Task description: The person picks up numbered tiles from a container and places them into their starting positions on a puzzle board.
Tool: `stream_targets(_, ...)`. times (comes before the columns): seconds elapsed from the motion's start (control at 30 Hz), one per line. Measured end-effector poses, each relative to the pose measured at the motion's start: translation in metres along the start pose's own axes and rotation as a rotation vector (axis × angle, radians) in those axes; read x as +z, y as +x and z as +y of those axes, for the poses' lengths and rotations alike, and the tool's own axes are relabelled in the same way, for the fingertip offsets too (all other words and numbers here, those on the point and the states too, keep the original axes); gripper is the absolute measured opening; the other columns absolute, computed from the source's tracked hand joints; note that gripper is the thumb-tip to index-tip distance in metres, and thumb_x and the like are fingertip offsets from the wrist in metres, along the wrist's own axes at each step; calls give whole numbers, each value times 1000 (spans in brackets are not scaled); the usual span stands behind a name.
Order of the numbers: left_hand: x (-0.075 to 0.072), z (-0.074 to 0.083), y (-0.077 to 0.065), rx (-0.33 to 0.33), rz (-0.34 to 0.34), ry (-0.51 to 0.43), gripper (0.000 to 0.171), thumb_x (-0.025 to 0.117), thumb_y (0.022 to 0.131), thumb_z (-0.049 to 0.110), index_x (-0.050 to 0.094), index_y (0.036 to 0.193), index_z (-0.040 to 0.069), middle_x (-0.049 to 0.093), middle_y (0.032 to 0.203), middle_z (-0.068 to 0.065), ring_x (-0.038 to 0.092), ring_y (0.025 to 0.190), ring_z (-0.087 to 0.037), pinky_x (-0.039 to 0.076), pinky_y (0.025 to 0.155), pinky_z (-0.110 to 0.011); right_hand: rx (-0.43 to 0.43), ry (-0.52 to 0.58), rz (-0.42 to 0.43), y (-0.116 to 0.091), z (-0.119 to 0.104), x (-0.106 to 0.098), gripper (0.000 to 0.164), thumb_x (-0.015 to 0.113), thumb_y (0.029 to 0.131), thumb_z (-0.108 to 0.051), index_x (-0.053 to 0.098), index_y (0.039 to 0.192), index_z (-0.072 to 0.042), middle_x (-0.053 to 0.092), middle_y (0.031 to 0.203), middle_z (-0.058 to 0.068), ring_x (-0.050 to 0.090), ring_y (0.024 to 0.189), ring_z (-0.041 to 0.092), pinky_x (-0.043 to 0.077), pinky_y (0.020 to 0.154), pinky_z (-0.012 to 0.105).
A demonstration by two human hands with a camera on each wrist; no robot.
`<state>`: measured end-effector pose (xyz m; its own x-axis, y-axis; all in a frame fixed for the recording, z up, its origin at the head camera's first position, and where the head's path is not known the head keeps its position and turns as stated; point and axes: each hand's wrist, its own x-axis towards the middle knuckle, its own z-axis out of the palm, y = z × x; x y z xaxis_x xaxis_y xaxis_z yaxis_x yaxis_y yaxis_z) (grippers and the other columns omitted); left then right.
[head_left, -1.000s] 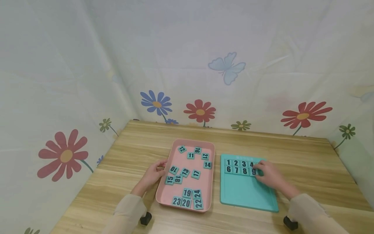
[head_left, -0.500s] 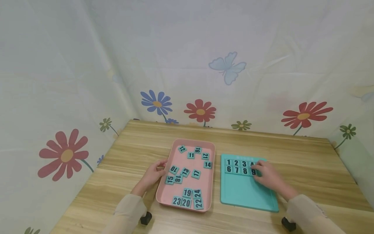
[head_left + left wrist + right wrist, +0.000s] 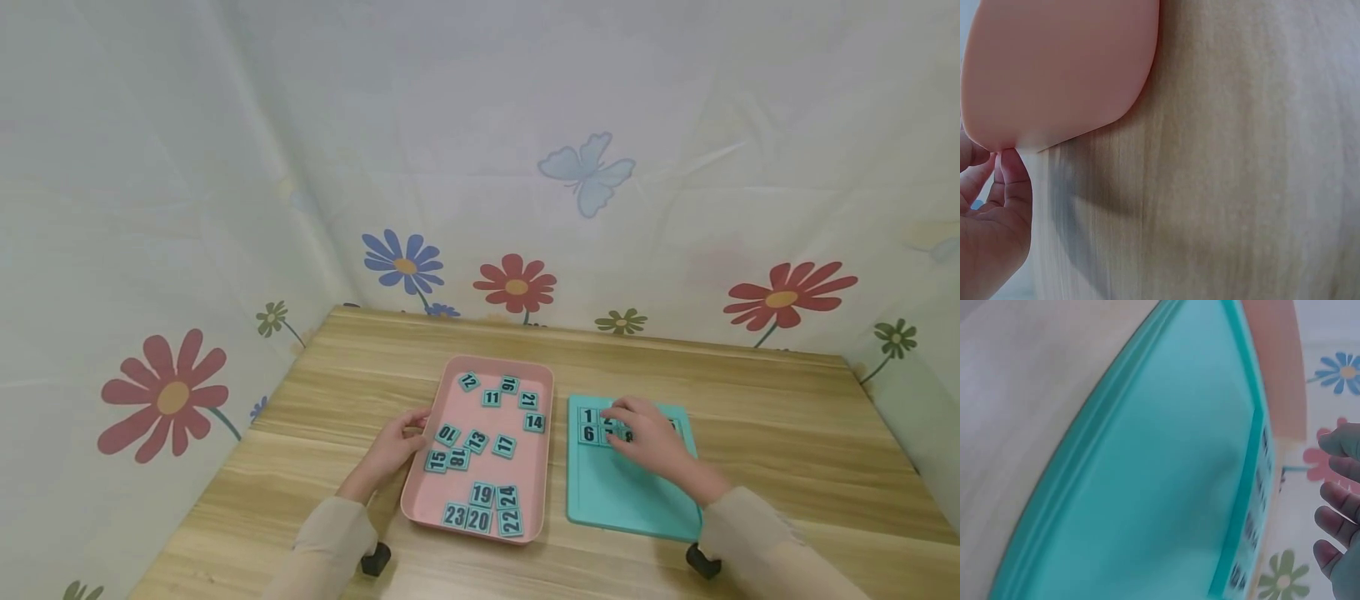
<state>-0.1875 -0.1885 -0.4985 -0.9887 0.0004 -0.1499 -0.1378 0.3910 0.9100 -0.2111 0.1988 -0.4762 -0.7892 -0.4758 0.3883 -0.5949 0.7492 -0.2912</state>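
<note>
A pink tray (image 3: 517, 467) holds several loose teal number tiles, among them 10 to 24, lying at various angles. My left hand (image 3: 393, 450) holds its left rim; in the left wrist view, fingertips (image 3: 1013, 164) meet the tray's edge. To the right lies a teal number board (image 3: 622, 496) with tiles in two rows along its far edge. My right hand (image 3: 648, 437) hovers over these rows, fingers loosely bent and nothing in them. Tiles 1 and 6 (image 3: 588, 434) show plainly; the hand hides most of the others. In the right wrist view, the fingers (image 3: 1335, 522) are spread apart.
Both the tray and board lie on a wood-grain table (image 3: 360, 358). Behind it hangs a pale curtain (image 3: 450, 125) printed with flowers and a butterfly. A narrow strip of table separates the tray from the board.
My right hand has moved left across the board, from beside tiles 4 and 9 to over tiles 2 and 7. The left hand stays at the tray's rim.
</note>
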Motion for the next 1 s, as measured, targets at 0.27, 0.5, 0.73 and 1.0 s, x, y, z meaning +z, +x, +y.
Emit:
stream_targets(0.27,0,0,-1,3,17,28,44,50,82,-2,46,126,5,50,111,-14,55,101,-26,47,86,-39,-83,32,-12,16,-29,9,29,72,71,-20,66,97,-11,58,93,1,51,87,17,46,72,35)
stream_targets(0.5,-1,1,0,-6,13,17,45,50,82,-2,46,126,6,50,112,-13,54,101,-26,47,86,-38,-164,56,-7,30,-53,20,28,71,70,-21,67,95,-9,60,91,1,50,82,14,45,69,28)
stream_targets(0.73,-1,4,-2,0,15,8,45,50,82,-3,46,126,4,50,112,-15,54,102,-27,47,87,-38,-210,99,-87,43,-78,32,26,66,76,-22,66,99,-12,59,97,0,50,89,15,44,76,32)
stream_targets(1.0,-1,2,-2,3,9,1,44,50,82,-2,46,126,4,50,113,-15,54,103,-28,47,87,-39,-275,107,-196,58,-103,54,32,62,79,-28,63,107,-11,59,107,3,52,100,18,44,87,35)
